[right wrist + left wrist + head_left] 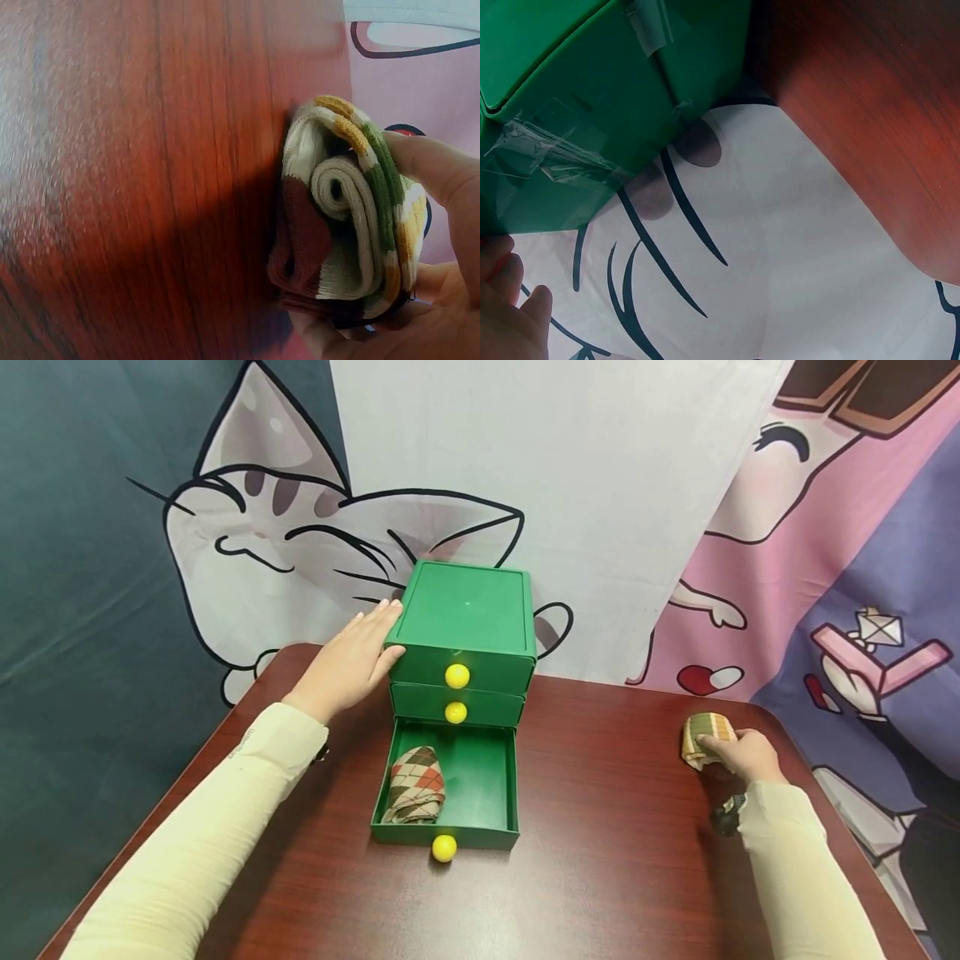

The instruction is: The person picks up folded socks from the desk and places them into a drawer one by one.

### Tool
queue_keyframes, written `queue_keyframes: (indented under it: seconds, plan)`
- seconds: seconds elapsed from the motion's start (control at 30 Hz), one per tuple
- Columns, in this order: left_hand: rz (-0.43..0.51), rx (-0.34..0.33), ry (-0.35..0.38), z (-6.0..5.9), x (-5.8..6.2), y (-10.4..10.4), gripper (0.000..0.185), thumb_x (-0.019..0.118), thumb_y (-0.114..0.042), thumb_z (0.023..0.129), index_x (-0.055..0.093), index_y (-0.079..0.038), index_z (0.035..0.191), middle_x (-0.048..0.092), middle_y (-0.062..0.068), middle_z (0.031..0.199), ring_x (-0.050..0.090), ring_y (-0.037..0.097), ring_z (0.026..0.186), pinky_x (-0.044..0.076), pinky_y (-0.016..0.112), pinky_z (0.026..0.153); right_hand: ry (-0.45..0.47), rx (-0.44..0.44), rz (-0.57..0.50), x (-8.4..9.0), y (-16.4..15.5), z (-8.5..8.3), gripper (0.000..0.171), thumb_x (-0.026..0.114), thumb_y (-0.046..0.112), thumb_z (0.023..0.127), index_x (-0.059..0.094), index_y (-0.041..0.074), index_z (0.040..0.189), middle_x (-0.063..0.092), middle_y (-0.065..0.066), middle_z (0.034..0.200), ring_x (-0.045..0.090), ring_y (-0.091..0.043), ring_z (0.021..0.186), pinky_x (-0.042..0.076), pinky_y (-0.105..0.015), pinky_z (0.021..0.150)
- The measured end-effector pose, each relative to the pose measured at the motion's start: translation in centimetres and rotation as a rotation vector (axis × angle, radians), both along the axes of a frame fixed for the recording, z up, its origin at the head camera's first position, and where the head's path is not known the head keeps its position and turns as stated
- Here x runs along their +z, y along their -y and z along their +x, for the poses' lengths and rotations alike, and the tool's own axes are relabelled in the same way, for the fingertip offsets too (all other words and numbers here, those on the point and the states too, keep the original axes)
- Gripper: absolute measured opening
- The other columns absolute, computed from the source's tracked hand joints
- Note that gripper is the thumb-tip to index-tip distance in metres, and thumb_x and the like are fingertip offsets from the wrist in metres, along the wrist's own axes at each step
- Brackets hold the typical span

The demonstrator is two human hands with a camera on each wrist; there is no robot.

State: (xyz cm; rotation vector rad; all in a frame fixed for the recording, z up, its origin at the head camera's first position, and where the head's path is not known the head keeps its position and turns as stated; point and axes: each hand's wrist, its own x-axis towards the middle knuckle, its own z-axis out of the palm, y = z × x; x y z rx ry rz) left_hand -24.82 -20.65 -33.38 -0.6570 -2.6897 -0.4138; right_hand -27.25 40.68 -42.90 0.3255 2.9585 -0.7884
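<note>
A small green drawer cabinet (468, 610) with yellow ball knobs stands on the table, its bottom drawer (480, 785) pulled out. In that drawer, on the left side, lies a rolled argyle sock bundle (415, 785) in beige, brown and orange. My left hand (352, 660) rests with straight fingers against the upper left side of the cabinet. Far to the right, my right hand (746, 753) grips a rolled pair of striped socks (705, 739), thumb on one side and fingers on the other. In the right wrist view the roll (337, 217) shows its coiled cream, maroon, green and yellow layers.
The brown wooden table (600, 860) ends at the back against a cartoon-printed cloth (585, 510). Clear tape (555, 150) runs along the cabinet's side. A dark object (930, 868) stands past the table's right edge.
</note>
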Motion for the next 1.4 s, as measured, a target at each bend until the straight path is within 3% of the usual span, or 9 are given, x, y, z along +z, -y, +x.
queue_keyframes:
  seconds: [0.4, 0.53, 0.7, 0.93, 1.07, 1.3, 1.4]
  plan:
    - [0.014, -0.003, -0.001, 0.0, -0.1, -0.1, 0.063, 0.046, -0.033, 0.11, 0.027, 0.001, 0.159, 0.03, 0.017, 0.164, 0.024, 0.033, 0.153, 0.017, 0.051, 0.125, -0.034, -0.105, -0.102, -0.6, 0.4, 0.4, 0.073, 0.071, 0.042, 0.091, 0.056, -0.022, 0.121, 0.065, -0.028, 0.093, 0.059, -0.032, 0.08, 0.048, -0.029, 0.056]
    - [0.014, -0.007, -0.003, 0.0, 0.0, -0.1, 0.062, 0.046, -0.032, 0.11, 0.027, 0.001, 0.159, 0.03, 0.017, 0.163, 0.025, 0.033, 0.152, 0.017, 0.051, 0.125, -0.019, -0.127, -0.206, -1.0, 0.4, 0.6, 0.074, 0.072, 0.041, 0.091, 0.054, -0.022, 0.125, 0.066, -0.019, 0.088, 0.061, -0.021, 0.074, 0.052, -0.027, 0.055]
    - [0.014, -0.003, 0.002, 0.1, 0.0, -0.1, 0.063, 0.046, -0.033, 0.11, 0.027, 0.001, 0.159, 0.03, 0.016, 0.164, 0.023, 0.031, 0.153, 0.015, 0.049, 0.126, -0.002, -0.103, -0.385, -1.3, 0.8, 0.8, 0.077, 0.074, 0.039, 0.091, 0.049, -0.022, 0.131, 0.068, -0.006, 0.081, 0.066, -0.009, 0.066, 0.058, -0.025, 0.058]
    - [0.011, -0.006, -0.001, 0.0, -0.1, 0.0, 0.063, 0.045, -0.033, 0.11, 0.026, 0.001, 0.159, 0.029, 0.016, 0.164, 0.022, 0.03, 0.154, 0.016, 0.05, 0.125, -0.037, -0.088, -0.426, -1.2, 2.3, 1.3, 0.078, 0.075, 0.036, 0.092, 0.046, -0.021, 0.137, 0.066, -0.004, 0.086, 0.064, -0.005, 0.069, 0.059, -0.022, 0.06]
    - [0.011, -0.005, 0.0, -0.1, -0.2, 0.1, 0.063, 0.045, -0.033, 0.11, 0.026, 0.001, 0.159, 0.029, 0.016, 0.164, 0.021, 0.03, 0.154, 0.016, 0.05, 0.125, -0.036, -0.051, -0.501, -0.8, 3.3, 1.6, 0.08, 0.074, 0.033, 0.094, 0.039, -0.021, 0.143, 0.066, -0.007, 0.091, 0.068, -0.006, 0.071, 0.062, -0.026, 0.065]
    - [0.013, -0.006, -0.002, -0.1, -0.2, 0.1, 0.063, 0.046, -0.032, 0.11, 0.026, 0.001, 0.159, 0.03, 0.018, 0.163, 0.022, 0.032, 0.153, 0.015, 0.049, 0.126, -0.075, 0.012, -0.41, 0.2, 4.9, 2.3, 0.079, 0.074, 0.038, 0.093, 0.044, -0.017, 0.141, 0.068, -0.015, 0.1, 0.065, -0.004, 0.07, 0.057, -0.02, 0.062]
    - [0.014, -0.008, 0.002, -0.1, -0.2, 0.0, 0.063, 0.046, -0.032, 0.11, 0.026, 0.002, 0.159, 0.03, 0.018, 0.163, 0.022, 0.032, 0.153, 0.015, 0.049, 0.126, -0.06, 0.022, -0.488, 0.5, 5.8, 2.7, 0.081, 0.075, 0.038, 0.093, 0.041, -0.015, 0.145, 0.066, -0.017, 0.105, 0.068, -0.007, 0.073, 0.059, -0.021, 0.067]
